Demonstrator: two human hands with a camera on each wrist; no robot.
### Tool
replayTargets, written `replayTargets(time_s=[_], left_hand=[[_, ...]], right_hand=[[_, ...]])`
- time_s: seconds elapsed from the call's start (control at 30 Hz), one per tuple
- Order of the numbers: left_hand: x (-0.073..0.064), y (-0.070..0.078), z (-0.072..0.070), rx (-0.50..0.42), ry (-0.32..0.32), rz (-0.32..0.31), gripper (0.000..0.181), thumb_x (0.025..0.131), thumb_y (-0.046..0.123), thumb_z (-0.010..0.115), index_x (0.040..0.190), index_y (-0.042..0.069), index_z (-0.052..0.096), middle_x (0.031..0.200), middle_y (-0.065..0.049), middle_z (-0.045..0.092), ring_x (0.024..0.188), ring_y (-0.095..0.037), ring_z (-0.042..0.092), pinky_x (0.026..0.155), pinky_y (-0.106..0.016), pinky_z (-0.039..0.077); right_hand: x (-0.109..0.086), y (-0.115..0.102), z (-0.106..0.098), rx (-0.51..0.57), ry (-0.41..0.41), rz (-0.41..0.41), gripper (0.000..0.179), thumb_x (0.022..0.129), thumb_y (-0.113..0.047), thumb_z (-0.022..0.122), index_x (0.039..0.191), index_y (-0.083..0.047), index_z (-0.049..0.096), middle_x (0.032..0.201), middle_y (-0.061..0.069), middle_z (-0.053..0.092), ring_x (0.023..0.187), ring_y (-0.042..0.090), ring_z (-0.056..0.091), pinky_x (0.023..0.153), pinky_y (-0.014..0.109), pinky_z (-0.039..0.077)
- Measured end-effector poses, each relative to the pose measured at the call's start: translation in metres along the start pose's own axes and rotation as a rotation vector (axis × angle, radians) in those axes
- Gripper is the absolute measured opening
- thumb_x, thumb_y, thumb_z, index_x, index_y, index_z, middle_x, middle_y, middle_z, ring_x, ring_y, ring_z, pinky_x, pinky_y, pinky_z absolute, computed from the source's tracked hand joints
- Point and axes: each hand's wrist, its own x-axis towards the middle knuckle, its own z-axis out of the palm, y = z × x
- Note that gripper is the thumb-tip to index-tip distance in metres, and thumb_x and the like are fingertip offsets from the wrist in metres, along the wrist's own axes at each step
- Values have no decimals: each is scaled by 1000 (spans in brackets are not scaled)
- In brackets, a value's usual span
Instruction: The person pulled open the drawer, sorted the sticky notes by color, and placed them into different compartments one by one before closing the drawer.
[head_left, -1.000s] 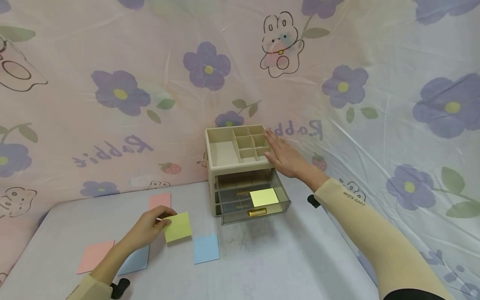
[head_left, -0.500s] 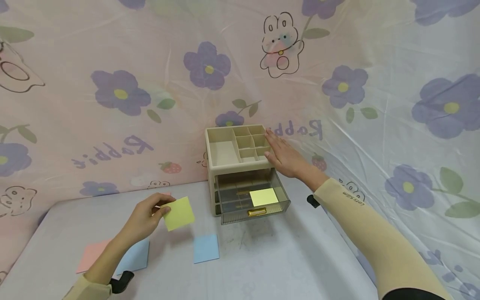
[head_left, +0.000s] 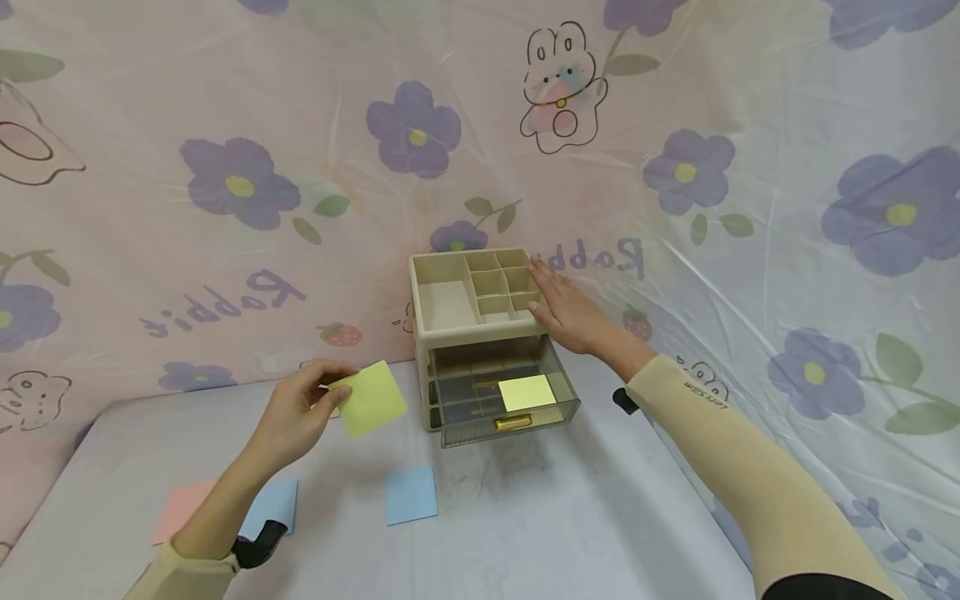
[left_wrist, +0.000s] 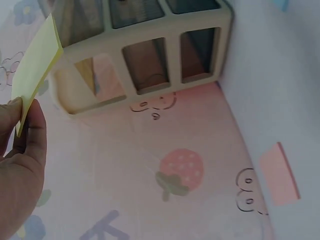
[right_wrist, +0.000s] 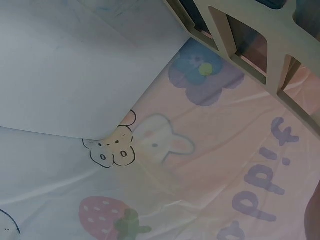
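Observation:
My left hand [head_left: 294, 421] pinches a yellow sticky note pad [head_left: 374, 402] by its left side, thumb in front. It is above the table, just left of a cream desktop drawer organizer [head_left: 480, 337]. The left wrist view shows the pad [left_wrist: 39, 67] nearly edge-on. The organizer's clear grey top drawer [head_left: 468, 435] is pulled out, and another yellow sticky note pad [head_left: 527, 393] lies in it, behind a gold handle [head_left: 513, 422]. My right hand [head_left: 572, 315] rests on the organizer's right top edge with fingers extended; the right wrist view barely catches this hand.
One blue sticky note pad [head_left: 412, 497] lies in front of the organizer. Another blue pad [head_left: 277, 502] and a pink pad [head_left: 182, 507] are partly behind my left forearm. A second pink pad [left_wrist: 280, 175] shows in the left wrist view. A floral curtain [head_left: 315, 100] backs the table.
My left hand has lifted the yellow sticky note pad up from near the table and moved it a little right, toward the drawer. The right hand and the organizer have stayed put.

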Motion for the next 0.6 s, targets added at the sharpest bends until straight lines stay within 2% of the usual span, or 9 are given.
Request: replayTargets(time_s=[0.13, 0.33, 0.6], left_hand=[[7, 13, 2, -33, 25, -5, 28, 96, -8, 68, 122, 2, 68, 117, -11, 70, 99, -12, 64, 77, -14, 54], [22, 28, 8, -92, 69, 38, 28, 94, -13, 68, 119, -1, 69, 114, -13, 69, 97, -18, 64, 77, -15, 55], [42, 49, 27, -119, 49, 59, 27, 94, -12, 68, 119, -2, 69, 114, -12, 70, 100, -24, 66, 81, -17, 57]], right_hand=[[1, 0, -1, -4, -6, 1, 71, 113, -45, 27, 166, -3, 4, 175, 12, -2, 161, 30, 3, 130, 49, 7], [1, 0, -1, -5, -6, -1, 71, 113, -44, 27, 166, -3, 3, 175, 11, -4, 161, 30, 2, 129, 51, 8], [1, 2, -1, -14, 0, -7, 71, 113, -43, 28, 166, -3, 4, 175, 12, -3, 160, 32, 4, 130, 50, 7]])
